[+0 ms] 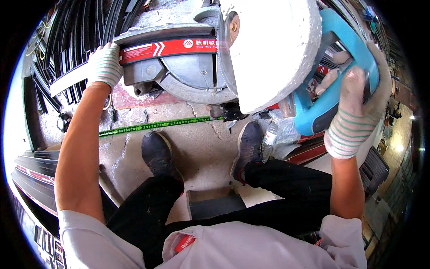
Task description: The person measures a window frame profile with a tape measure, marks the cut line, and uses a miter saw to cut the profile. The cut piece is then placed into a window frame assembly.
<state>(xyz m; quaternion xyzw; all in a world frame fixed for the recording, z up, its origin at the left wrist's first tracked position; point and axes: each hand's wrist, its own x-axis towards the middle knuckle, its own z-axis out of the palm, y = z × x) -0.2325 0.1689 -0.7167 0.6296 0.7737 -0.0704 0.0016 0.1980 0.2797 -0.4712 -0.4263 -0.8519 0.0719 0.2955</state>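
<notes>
A miter saw [188, 67] with a grey round base and a red band stands on the concrete floor in front of me. Its white dusty blade guard [273, 49] fills the upper middle. My right hand [358, 103], in a white striped glove, grips the saw's blue handle [322, 107]. My left hand [104, 65], gloved the same way, presses down on a long black-and-white profile strip [67, 80] lying against the saw's left side.
A green tape measure [152, 124] lies stretched across the floor by my two dark shoes [156, 152]. Bundles of black profile strips [76, 31] are stacked at the upper left and lower left. A plastic bottle [270, 136] lies near my right foot. A small dark stool [215, 201] sits under me.
</notes>
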